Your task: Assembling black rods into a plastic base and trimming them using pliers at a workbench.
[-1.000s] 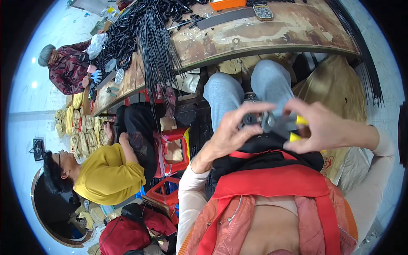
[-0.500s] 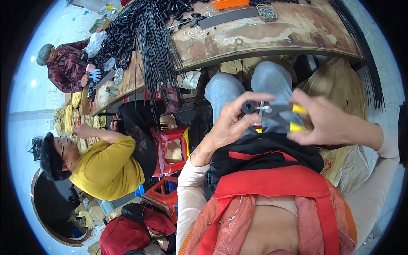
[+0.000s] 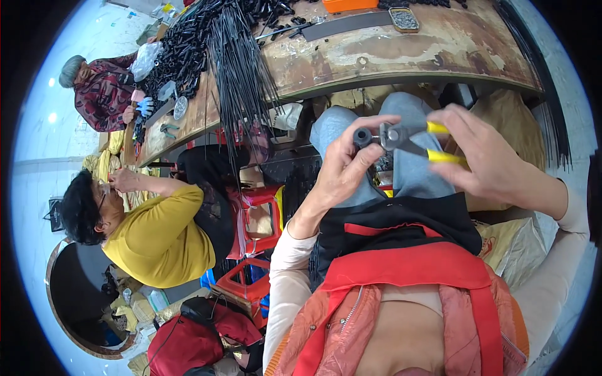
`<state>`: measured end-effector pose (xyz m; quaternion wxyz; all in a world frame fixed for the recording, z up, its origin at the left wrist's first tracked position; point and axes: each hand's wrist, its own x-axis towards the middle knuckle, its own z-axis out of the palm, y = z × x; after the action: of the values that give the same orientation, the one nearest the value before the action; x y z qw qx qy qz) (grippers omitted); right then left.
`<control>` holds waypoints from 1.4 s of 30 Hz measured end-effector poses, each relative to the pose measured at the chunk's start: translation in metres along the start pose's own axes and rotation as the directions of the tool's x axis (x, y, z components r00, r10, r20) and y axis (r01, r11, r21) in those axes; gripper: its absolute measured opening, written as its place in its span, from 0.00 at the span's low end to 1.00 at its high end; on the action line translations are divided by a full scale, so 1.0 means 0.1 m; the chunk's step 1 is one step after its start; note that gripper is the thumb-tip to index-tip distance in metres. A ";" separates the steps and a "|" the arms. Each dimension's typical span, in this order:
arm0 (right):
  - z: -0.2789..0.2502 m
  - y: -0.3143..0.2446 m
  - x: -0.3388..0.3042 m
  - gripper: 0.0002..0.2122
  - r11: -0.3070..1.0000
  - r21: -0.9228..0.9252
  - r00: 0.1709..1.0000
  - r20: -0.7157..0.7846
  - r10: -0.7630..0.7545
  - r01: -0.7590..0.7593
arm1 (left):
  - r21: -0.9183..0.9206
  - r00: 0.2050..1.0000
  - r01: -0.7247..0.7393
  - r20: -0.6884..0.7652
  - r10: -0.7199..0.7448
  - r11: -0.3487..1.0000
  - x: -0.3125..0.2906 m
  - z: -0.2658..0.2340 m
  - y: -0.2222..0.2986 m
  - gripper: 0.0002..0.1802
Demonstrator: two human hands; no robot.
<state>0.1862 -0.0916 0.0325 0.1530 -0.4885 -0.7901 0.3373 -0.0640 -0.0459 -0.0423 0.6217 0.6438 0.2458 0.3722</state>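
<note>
Right now, your left hand [image 3: 343, 164] pinches a small black round part [image 3: 362, 137] between the first finger and the thumb. The part's round end, with a dark hole in the middle, faces up. It is above your lap, in front of your grey trousers [image 3: 421, 175], on the near side of the long brown wooden table [image 3: 433, 59].

Your right hand [image 3: 486, 156] has the metal pliers with yellow handles [image 3: 401, 136], with fingers on the far handle and thumb by the near one. The two handles stand wide apart. The head of the pliers points left, just beside the black part. You can't tell from this view if its jaws bite on anything.

On the far left of the table is a big messy heap of black pieces [image 3: 182, 56], with a bunch of long thin black rods [image 3: 238, 69] hanging over the near edge. Farther right sit a flat grey strip [image 3: 348, 26] and a small tin of silvery bits [image 3: 403, 19]. To your left sits a person in a yellow top [image 3: 157, 244], near a red plastic stool [image 3: 251, 282].
</note>
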 end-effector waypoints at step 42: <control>-0.22 -0.15 0.23 0.17 0.937 0.126 0.893 0.365 0.262 -0.326 | 0.177 0.998 0.069 -0.025 -0.066 0.982 -0.02 0.03 0.10 0.10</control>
<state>0.1776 -0.0674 0.0562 0.0047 -0.5202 -0.6866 0.5079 -0.0647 -0.0503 -0.0324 0.5718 0.6843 0.3056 0.3337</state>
